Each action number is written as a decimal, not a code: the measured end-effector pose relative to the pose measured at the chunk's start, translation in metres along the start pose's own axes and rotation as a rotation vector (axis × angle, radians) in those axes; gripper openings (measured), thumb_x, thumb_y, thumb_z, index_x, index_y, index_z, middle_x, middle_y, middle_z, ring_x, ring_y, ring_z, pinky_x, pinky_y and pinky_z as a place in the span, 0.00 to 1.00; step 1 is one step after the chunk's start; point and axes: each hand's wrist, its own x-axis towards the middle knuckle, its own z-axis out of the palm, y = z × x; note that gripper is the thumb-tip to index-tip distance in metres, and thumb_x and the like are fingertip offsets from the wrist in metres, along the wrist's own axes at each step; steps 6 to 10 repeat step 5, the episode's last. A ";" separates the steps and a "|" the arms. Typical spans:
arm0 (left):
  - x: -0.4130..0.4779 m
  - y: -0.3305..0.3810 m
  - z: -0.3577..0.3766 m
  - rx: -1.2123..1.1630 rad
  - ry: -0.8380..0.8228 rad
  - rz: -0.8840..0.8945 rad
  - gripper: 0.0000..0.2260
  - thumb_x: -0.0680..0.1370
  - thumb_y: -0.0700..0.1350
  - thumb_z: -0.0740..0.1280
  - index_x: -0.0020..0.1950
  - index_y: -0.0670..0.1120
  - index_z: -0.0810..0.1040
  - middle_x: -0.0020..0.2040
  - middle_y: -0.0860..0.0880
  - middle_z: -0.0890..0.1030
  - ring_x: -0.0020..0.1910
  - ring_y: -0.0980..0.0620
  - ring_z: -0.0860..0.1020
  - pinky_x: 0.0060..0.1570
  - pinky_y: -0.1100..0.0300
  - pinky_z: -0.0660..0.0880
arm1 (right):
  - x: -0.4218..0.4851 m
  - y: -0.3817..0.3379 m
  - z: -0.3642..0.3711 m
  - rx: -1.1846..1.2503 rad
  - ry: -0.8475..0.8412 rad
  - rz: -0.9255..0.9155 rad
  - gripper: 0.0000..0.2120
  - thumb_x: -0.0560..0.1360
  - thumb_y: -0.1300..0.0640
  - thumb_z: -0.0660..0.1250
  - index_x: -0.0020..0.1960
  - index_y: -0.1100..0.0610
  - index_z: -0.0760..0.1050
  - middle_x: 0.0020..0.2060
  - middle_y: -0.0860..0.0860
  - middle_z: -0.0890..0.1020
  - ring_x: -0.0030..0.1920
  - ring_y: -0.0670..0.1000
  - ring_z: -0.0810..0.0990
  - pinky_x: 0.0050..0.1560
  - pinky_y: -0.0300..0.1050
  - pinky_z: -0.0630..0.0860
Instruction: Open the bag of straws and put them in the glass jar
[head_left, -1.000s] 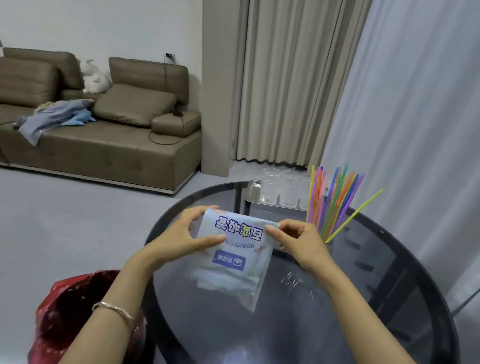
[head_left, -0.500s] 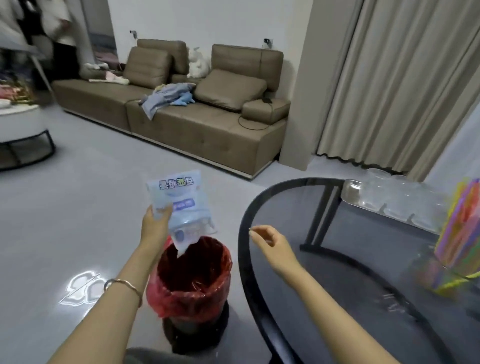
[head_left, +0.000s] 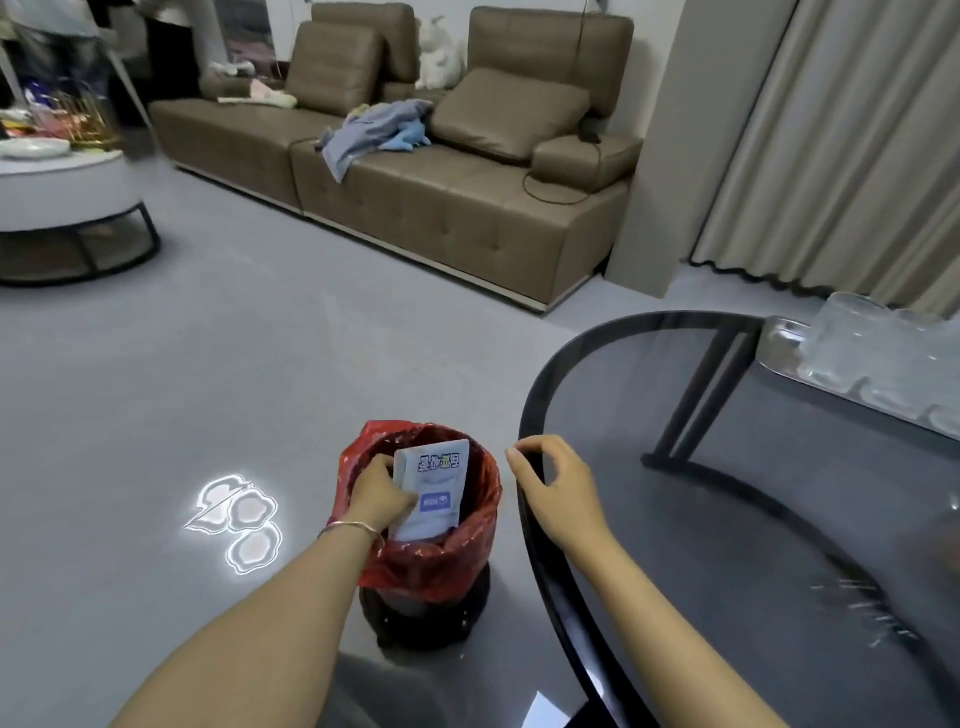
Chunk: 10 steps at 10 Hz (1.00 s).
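Observation:
The empty straw bag (head_left: 434, 488), clear plastic with a blue and white label, stands inside the mouth of a bin lined with a red plastic bag (head_left: 467, 551). My left hand (head_left: 376, 493) reaches into the bin and grips the bag's left side. My right hand (head_left: 553, 488) hovers over the rim of the round dark glass table (head_left: 540, 545), fingers curled and apart, holding nothing. The jar and the straws are out of view.
A metal tray with clear glasses (head_left: 872, 364) sits at the table's far right. A brown sofa (head_left: 415, 171) with clothes stands behind, a white round coffee table (head_left: 67, 208) at the far left, curtains (head_left: 831, 145) at the right. Grey floor surrounds the bin.
My view swung left from the table to the bin. My left hand carried the empty bag down from above the bin into it. My right hand let go of the bag and hangs at the table rim.

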 end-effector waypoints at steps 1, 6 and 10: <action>0.001 0.002 -0.007 0.117 0.139 0.182 0.30 0.68 0.41 0.73 0.69 0.49 0.68 0.59 0.46 0.77 0.59 0.44 0.75 0.60 0.51 0.74 | -0.001 -0.001 -0.002 0.018 0.018 0.002 0.05 0.75 0.49 0.65 0.44 0.48 0.77 0.44 0.43 0.80 0.47 0.38 0.77 0.45 0.27 0.70; 0.000 0.020 -0.021 0.386 0.030 0.250 0.24 0.78 0.54 0.61 0.73 0.47 0.66 0.70 0.47 0.71 0.68 0.46 0.70 0.66 0.53 0.68 | -0.006 -0.008 -0.006 0.045 -0.001 0.049 0.06 0.76 0.49 0.65 0.45 0.50 0.78 0.45 0.43 0.80 0.48 0.39 0.76 0.51 0.35 0.71; 0.000 0.020 -0.021 0.386 0.030 0.250 0.24 0.78 0.54 0.61 0.73 0.47 0.66 0.70 0.47 0.71 0.68 0.46 0.70 0.66 0.53 0.68 | -0.006 -0.008 -0.006 0.045 -0.001 0.049 0.06 0.76 0.49 0.65 0.45 0.50 0.78 0.45 0.43 0.80 0.48 0.39 0.76 0.51 0.35 0.71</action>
